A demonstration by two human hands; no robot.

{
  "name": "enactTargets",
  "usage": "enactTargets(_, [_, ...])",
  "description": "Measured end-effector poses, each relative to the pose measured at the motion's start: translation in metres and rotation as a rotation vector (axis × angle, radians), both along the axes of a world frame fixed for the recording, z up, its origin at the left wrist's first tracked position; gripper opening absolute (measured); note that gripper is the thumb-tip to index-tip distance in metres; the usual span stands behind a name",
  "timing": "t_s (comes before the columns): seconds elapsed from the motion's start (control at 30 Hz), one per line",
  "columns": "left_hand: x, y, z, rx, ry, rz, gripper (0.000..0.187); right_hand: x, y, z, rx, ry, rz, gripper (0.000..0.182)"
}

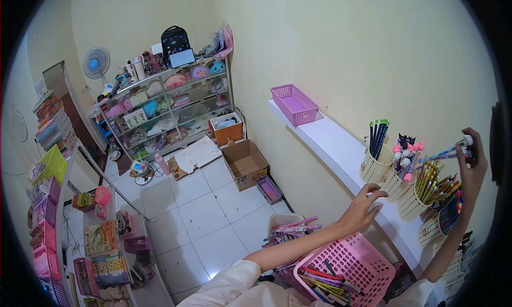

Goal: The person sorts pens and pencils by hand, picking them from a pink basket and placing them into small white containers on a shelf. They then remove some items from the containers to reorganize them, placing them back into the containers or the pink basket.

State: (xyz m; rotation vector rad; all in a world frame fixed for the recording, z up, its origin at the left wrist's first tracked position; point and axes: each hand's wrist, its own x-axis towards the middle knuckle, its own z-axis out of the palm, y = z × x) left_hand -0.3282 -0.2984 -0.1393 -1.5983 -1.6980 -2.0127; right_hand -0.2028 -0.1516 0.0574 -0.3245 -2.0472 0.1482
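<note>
My right hand (472, 157) is raised over the shelf at the right, its fingers closed round several pens (445, 154) with blue and white barrels. My left hand (364, 206) is beside the shelf edge, near a cream cup with character-topped pens (393, 186); its fingers are curved and apart, with nothing seen in them. Next to that cup stand a cup of dark pencils with green ends (374, 168) and a cup of yellowish pencils (412, 204). Below my forearms a pink basket (368, 256) holds loose pens and pencils (330, 283).
A purple basket (294, 104) sits at the white shelf's (333, 153) far end. Beyond are an open cardboard box (245, 163), a small purple tray (269, 190) and a glass display case (170, 107). Shelves with baskets and books (110, 264) stand at left.
</note>
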Motion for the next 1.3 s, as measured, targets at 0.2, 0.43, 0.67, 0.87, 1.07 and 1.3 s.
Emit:
enactTargets(0.2, [0.002, 0.032, -0.008, 0.047, 0.146, 0.044, 0.047, -0.034, -0.004, -0.011, -0.001, -0.147, 0.064, 0.028])
enactTargets(0.43, [0.004, 0.04, -0.015, -0.063, 0.256, 0.033, 0.066, -0.057, 0.026, -0.034, -0.019, -0.294, 0.123, 0.03])
enactTargets(0.67, [0.002, 0.033, -0.014, -0.216, 0.331, 0.001, 0.069, -0.067, 0.036, -0.042, -0.087, -0.383, 0.087, 0.028])
enactTargets(0.87, [-0.002, 0.034, -0.021, -0.237, 0.347, -0.026, 0.068, -0.072, 0.046, -0.048, -0.082, -0.39, 0.085, 0.028])
enactTargets(1.07, [-0.004, 0.053, -0.046, -0.262, 0.407, -0.008, 0.064, -0.071, 0.033, -0.035, -0.064, -0.455, -0.009, 0.036])
enactTargets(1.3, [0.0, 0.047, -0.027, -0.162, 0.326, -0.071, 0.06, -0.071, 0.047, -0.033, 0.026, -0.397, 0.049, 0.031])
